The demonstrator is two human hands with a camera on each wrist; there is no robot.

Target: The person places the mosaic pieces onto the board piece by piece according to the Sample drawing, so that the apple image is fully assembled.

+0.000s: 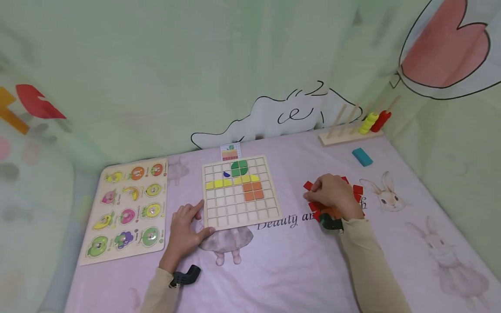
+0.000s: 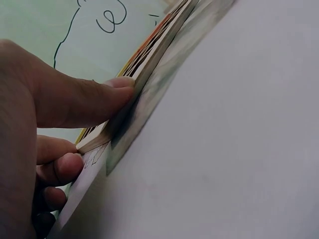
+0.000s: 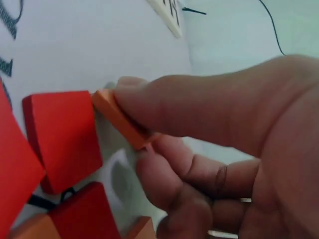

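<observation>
My right hand (image 1: 330,193) pinches an orange square tile (image 3: 119,118) between thumb and fingers, above a heap of red and orange tiles. A red tile (image 3: 67,137) lies close beside that tile in the right wrist view. My left hand (image 1: 185,230) holds the near left corner of a wooden grid board (image 1: 223,213), thumb at the front edge and fingers at the left side. On the board sit green pieces (image 1: 239,168) forming a rounded shape, a row of yellow pieces (image 1: 219,183), several orange squares (image 1: 253,191) and a small dark blue piece (image 1: 226,174).
A small picture card (image 1: 230,151) lies behind the board. At left is a wooden fruit puzzle (image 1: 129,191). A peg stand (image 1: 352,135) with yellow and red beads stands at the back right, near a teal block (image 1: 362,157). Curtains hang behind the table.
</observation>
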